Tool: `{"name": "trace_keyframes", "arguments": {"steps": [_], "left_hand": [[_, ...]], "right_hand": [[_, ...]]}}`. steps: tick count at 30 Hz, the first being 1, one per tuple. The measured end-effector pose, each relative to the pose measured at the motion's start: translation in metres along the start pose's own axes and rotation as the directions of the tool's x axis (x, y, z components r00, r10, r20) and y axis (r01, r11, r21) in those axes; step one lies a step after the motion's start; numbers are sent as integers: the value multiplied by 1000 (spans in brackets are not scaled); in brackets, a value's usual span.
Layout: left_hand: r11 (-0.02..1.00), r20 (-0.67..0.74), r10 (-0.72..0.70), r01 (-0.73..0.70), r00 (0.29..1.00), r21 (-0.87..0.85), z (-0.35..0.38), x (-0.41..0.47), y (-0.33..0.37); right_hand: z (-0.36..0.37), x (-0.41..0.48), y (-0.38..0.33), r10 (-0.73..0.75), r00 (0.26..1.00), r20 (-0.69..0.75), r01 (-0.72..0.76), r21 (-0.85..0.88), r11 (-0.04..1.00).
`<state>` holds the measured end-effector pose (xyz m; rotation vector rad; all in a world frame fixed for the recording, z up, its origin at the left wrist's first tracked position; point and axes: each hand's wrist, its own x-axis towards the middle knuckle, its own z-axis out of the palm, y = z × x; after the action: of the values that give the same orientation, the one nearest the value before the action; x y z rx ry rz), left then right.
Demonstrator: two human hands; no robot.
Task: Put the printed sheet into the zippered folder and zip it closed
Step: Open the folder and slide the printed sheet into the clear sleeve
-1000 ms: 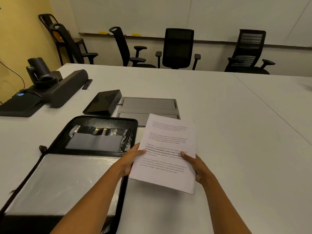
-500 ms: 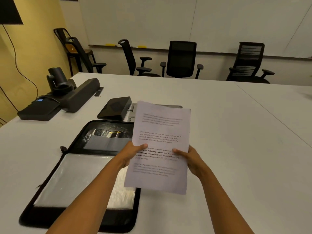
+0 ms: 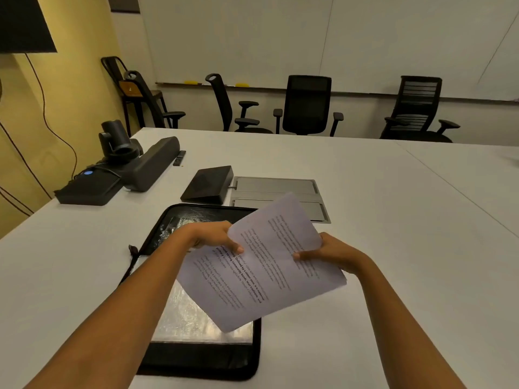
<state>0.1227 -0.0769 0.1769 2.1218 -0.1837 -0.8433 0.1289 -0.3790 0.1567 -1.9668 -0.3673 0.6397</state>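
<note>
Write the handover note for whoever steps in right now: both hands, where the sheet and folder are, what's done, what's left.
Left hand: pinches the left edge of the white printed paper sheet.
Right hand: pinches its right edge.
Things: the sheet is held in the air at a slant above the black zippered folder, which lies open flat on the white table.
Done: folder unzipped and open, sheet in hand.
Left: slide the sheet into the folder, fold it shut, zip it closed.
</note>
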Motion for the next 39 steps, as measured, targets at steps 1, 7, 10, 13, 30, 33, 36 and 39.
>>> {"name": "trace_keyframes", "arguments": {"steps": [1,7,10,13,30,33,36,39], "left_hand": [[1000,3,16,-16,1000,16,-1,-2,3],[990,-288,68,-28,955,139,-22,-17,-8],[1000,-490,-9,17,872,13,-30,-20,-31],[992,-609,-77,-1,790,-128,-19,-16,-52],[844,-642,-233,479,731,239,190,60,-84],[827,-654,-247,507,715,242,192,62,-79],[818,-679,-244,523,693,239,191,61,-76],[826,-698,-278,535,660,176,186,60,-74]], "right_hand": [[2,-1,-1,-5,1000,10,5,21,1000],[-3,-16,17,-10,988,-157,53,268,962],[-8,-28,33,49,962,-267,56,372,927],[-6,-32,51,129,895,-428,100,473,875],[10,-13,102,252,831,-497,227,715,661],[9,-10,106,264,836,-481,220,735,641],[6,-9,109,258,841,-476,224,740,634],[2,-7,111,246,848,-469,227,741,632]]}}
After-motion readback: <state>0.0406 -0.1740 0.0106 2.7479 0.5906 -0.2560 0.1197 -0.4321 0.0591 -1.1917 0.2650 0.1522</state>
